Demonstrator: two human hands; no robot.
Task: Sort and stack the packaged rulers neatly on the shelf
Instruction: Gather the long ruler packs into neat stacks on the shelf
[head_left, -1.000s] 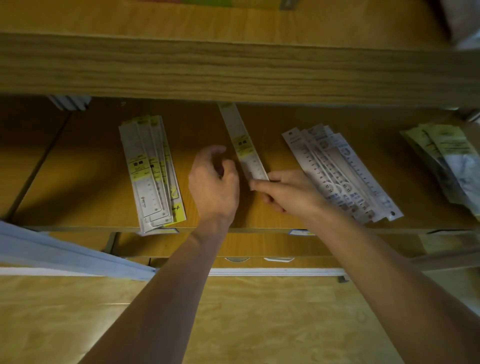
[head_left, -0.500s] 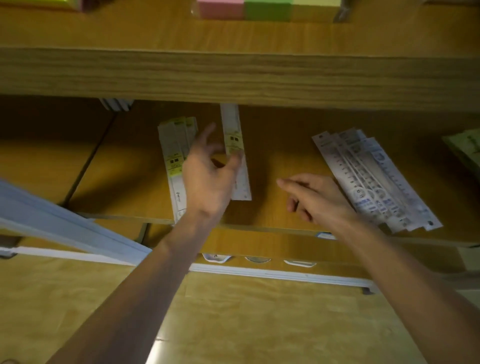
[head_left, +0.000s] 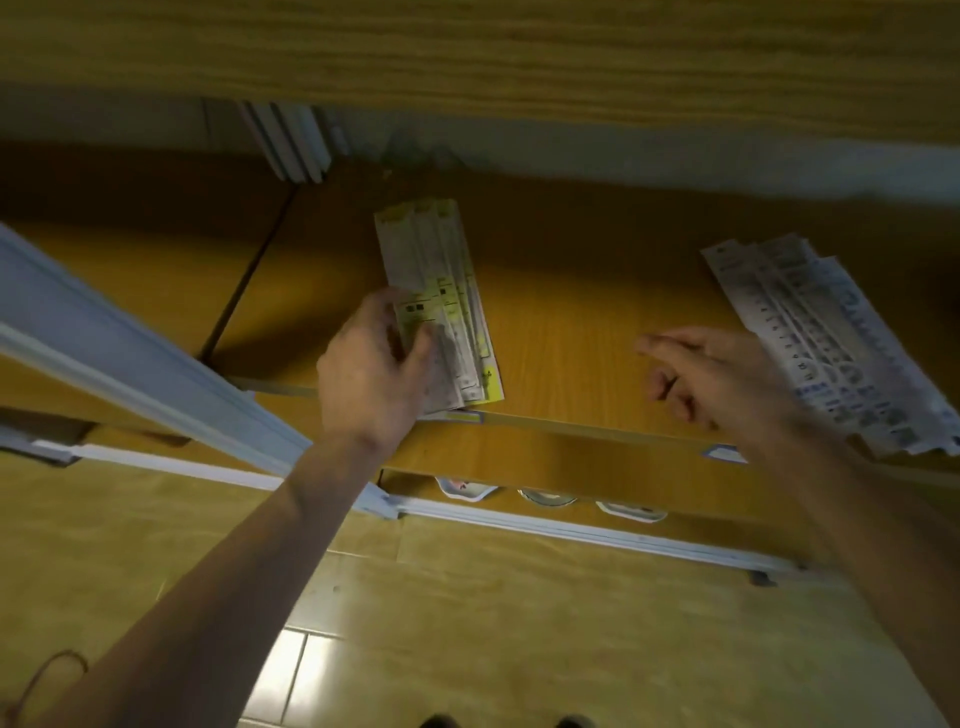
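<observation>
A stack of packaged rulers with yellow labels (head_left: 447, 280) lies lengthwise on the wooden shelf (head_left: 571, 343), its near end at the front edge. My left hand (head_left: 369, 374) is on the stack's near left part, fingers curled over the left edge and thumb on the top ruler. A fanned pile of white packaged rulers (head_left: 831, 338) lies at the right. My right hand (head_left: 717, 374) hovers just left of that pile, fingers loosely extended to the left and holding nothing.
The thick board of the shelf above (head_left: 467, 52) overhangs the work area. A white rail (head_left: 130, 364) slants across at the left. White flat items (head_left: 291, 145) stand at the shelf's back. A lower shelf with round items (head_left: 545, 499) sits above the tiled floor.
My left hand carried the single yellow-labelled ruler from the shelf's middle leftward onto the yellow-labelled stack. My right hand let go of it and drew back toward the white pile.
</observation>
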